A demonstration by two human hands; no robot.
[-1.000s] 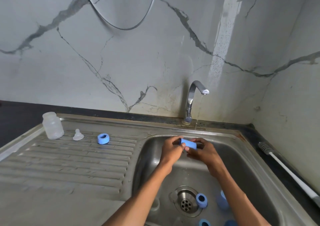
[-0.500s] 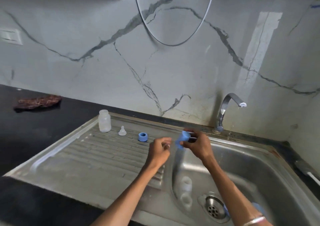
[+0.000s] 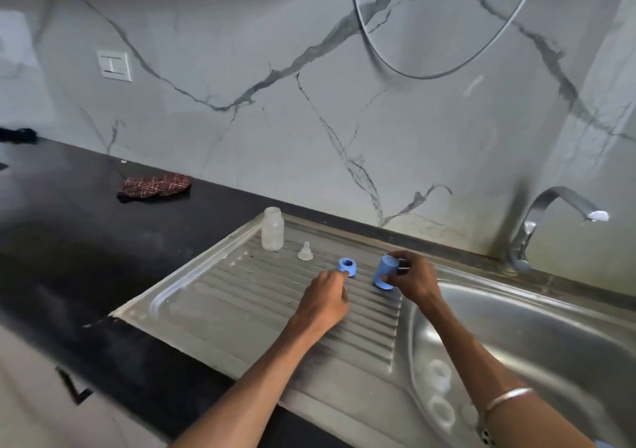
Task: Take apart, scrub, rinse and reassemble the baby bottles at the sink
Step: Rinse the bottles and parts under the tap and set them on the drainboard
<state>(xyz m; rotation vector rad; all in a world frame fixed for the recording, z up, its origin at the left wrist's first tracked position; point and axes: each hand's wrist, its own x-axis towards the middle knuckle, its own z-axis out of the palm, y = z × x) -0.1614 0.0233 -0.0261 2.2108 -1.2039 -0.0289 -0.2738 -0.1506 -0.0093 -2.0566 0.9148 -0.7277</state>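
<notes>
The right hand (image 3: 414,280) pinches a rinsed blue bottle cap (image 3: 384,272), lowering it onto the draining board (image 3: 241,296) beside the blue collar ring (image 3: 347,266), while the left hand (image 3: 325,298), loosely curled and empty, hovers; releasing it upright seems next

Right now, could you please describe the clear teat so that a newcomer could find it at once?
Look at the ribbed steel drainboard left of the sink. Along its back edge stand a clear bottle, then the teat, then a blue ring. The teat is the smallest: a translucent cone.
</notes>
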